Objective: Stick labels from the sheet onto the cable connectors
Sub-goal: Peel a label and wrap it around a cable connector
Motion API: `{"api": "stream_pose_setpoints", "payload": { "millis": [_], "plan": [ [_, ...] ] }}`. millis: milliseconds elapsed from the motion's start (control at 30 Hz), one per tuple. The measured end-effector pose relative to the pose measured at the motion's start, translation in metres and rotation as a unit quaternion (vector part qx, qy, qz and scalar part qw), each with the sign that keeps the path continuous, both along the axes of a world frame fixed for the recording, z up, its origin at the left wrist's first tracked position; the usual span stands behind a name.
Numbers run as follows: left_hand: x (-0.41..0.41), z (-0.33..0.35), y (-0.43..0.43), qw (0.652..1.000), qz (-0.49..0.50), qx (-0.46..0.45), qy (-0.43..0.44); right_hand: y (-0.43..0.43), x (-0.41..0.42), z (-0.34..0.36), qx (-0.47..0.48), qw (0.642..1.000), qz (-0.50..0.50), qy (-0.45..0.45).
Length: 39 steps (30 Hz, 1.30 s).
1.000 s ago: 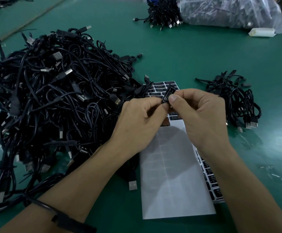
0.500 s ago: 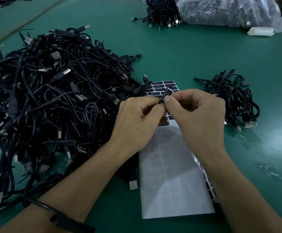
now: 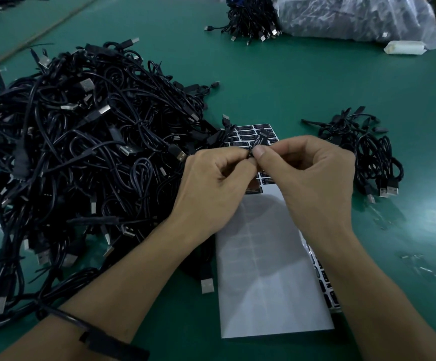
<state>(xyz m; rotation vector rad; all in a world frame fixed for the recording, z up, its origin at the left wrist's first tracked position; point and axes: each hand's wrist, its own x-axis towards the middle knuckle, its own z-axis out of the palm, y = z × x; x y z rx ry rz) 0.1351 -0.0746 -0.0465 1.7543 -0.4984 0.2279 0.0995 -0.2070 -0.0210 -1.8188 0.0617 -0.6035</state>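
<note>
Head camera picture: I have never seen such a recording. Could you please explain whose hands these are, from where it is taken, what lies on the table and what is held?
There is no machine here. A person wears a camera on the head, so the picture looks forward and down at that person's own hands. The left hand and the right hand meet at the fingertips and pinch a small black label with white print; what is under it is hidden. Below them on the green table lies the label sheet, mostly bare white, with black labels at its far end. To the left is a big pile of black cables, to the right a small bundle, far away a plastic bag.
</note>
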Motion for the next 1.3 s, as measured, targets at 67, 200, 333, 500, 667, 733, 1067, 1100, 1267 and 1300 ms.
{"api": "stream_pose_setpoints", "payload": {
  "millis": [67,200,333,500,667,733,1067,1100,1267,1300],
  "plan": [
    [0.0,0.0,0.0,1.0,0.003,0.0,-0.001,-0.001,0.0,0.0,-0.001,1.0,0.004,0.002],
    [0.0,0.0,-0.001,1.0,0.0,0.002,0.006,-0.002,0.002,-0.002,0.01,1.0,-0.007,-0.001],
    [0.0,-0.001,-0.002,1.0,-0.008,0.01,0.003,-0.003,0.003,-0.003,0.051,0.998,0.011,0.019],
    [-0.001,-0.002,-0.002,0.999,-0.017,0.026,0.017,-0.005,0.005,-0.002,0.069,0.997,0.038,0.02],
    [-0.003,0.0,-0.002,0.999,-0.013,0.027,0.022,-0.005,0.006,-0.003,0.051,0.997,0.055,0.014],
    [-0.004,0.002,-0.002,1.0,-0.014,0.025,0.013,-0.006,0.006,-0.003,0.043,0.998,0.056,0.006],
    [-0.004,0.009,0.0,0.998,-0.012,-0.054,0.015,0.0,0.002,0.004,0.138,0.986,0.087,0.042],
    [-0.004,0.011,0.001,0.997,-0.009,-0.08,0.015,0.0,0.002,0.004,0.123,0.986,0.095,0.056],
    [0.0,0.022,0.007,0.984,0.03,-0.174,0.015,0.012,-0.005,-0.006,-0.14,0.969,0.17,0.107],
    [0.0,0.023,0.008,0.981,0.037,-0.188,0.022,0.015,-0.006,-0.008,-0.166,0.963,0.186,0.105]
  ]
}}
